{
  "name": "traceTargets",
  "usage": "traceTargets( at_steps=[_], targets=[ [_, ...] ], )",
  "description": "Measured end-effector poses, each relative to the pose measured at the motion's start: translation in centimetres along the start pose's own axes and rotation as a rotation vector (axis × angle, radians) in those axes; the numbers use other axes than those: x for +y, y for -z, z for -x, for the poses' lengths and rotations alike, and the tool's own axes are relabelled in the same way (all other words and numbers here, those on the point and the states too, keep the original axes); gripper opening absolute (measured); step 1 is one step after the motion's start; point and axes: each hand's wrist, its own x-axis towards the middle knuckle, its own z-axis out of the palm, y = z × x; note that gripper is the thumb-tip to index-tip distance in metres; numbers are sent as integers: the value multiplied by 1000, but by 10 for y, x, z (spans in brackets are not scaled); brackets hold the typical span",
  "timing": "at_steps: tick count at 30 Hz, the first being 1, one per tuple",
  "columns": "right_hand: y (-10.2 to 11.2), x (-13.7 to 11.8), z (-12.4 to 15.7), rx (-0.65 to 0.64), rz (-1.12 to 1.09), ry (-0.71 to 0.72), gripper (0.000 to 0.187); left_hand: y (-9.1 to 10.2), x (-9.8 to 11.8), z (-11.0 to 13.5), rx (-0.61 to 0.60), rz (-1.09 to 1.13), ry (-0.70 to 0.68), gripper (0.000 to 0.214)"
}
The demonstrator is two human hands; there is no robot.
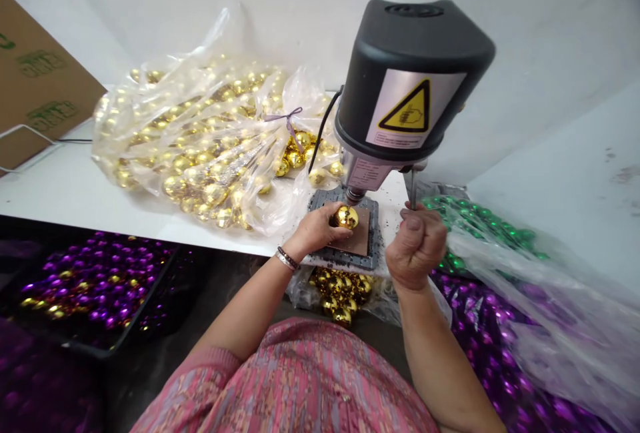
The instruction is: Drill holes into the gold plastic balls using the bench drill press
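Observation:
A shiny gold ball ornament (pixel 347 217) is pinched in my left hand (pixel 321 226), just under the chuck (pixel 354 197) of a black bench drill press (pixel 413 66). Below the ball lies a brown board (pixel 356 239) on the drill's grey base plate (pixel 373 219). I cannot tell whether a bit touches the ball. My right hand (pixel 417 246) is wrapped round the metal feed lever (pixel 413 189) at the machine's right side. Dark crumbs are scattered over and around the base.
Clear plastic bags of gold balls (pixel 215 153) lie left on the white table (pixel 50 209). More gold balls (pixel 343 293) sit below the table edge. A crate of purple balls (pixel 100 279) stands lower left. Green balls (pixel 480 219) and purple ones (pixel 490 339) are right. A cardboard box (pixel 45 79) stands far left.

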Motion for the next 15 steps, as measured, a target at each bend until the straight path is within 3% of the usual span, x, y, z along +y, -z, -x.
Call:
traceTargets(
  at_steps=[4,11,15],
  targets=[
    [2,-10,-19,87,6,-74,11,-1,-3,-1,-18,12,12,62],
    [7,-41,-100,-13,201,-266,50,-2,-9,11,-13,121,-37,67],
    [4,-45,-107,-23,171,-292,51,13,-8,35,-85,94,-93,64]
  ],
)
